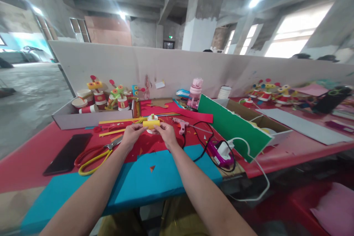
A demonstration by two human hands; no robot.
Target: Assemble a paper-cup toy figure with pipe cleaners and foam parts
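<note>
Between my two hands, over the blue sheet's far edge, is a small yellow paper roll (151, 124). My left hand (133, 134) pinches its left end, and my right hand (166, 132) pinches its right end. Just behind the roll stands a white paper cup figure (152, 118) with striped, twisted arms, partly hidden by the roll. Right of my right hand lies a pink hot glue gun (181, 125). Scissors (96, 155) with red and yellow handles rest by my left forearm, their blades pointing toward my left wrist.
A black phone (68, 155) lies at left. Behind it, a box (91, 120) holds cups and finished cup figures. A green-sided box (232, 125) stands at right, beside a purple power strip (221, 154) with cables. Paper strips (116, 131) and scraps litter the red table. A white partition (166, 62) rises behind.
</note>
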